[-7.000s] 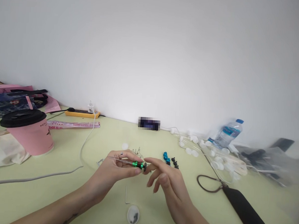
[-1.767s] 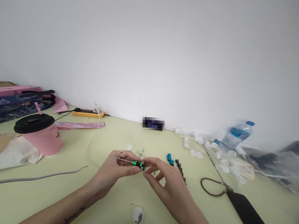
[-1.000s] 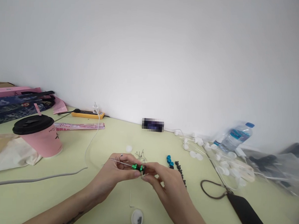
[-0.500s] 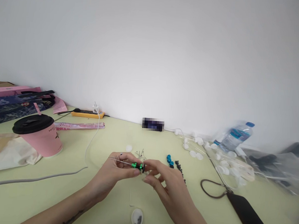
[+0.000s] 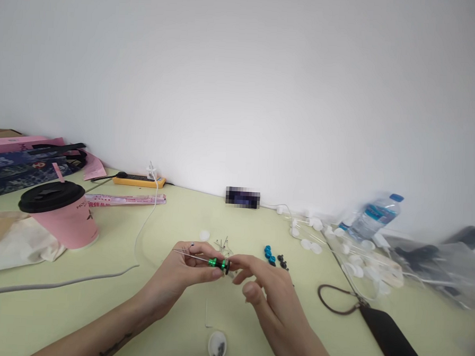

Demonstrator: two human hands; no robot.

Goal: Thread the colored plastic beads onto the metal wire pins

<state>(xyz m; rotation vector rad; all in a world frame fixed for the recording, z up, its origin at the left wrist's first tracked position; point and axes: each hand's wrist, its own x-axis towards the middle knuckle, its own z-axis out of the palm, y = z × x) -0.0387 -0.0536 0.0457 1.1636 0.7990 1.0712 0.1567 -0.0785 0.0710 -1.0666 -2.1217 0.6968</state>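
My left hand [image 5: 191, 268] is closed, pinching a small shiny green and black spool-shaped part [image 5: 218, 263] between thumb and fingers. A thin metal rod [image 5: 193, 256] runs leftward from the part across those fingers. At the part's black disc end is the index fingertip of my right hand [image 5: 269, 291]; its thumb stands apart and nothing is gripped. Just behind the hands lies a loose pile of small metal pins or screws [image 5: 223, 244], partly hidden. Nearer to me are a thin L-shaped hex key [image 5: 207, 314] and a small white cup [image 5: 217, 346] with dark bits inside.
Blue round parts [image 5: 269, 254] and black ones [image 5: 283, 261] lie right of the hands. Farther right are white discs [image 5: 349, 248], a water bottle [image 5: 379, 217] and a black strapped case [image 5: 392, 335]. A pink cup [image 5: 66, 222], a white cable [image 5: 56, 284] and a power strip [image 5: 137, 180] are left.
My right thumb has moved away from the green and black part, opening the hand, while the index finger stays by the disc end. The left hand has hardly moved.
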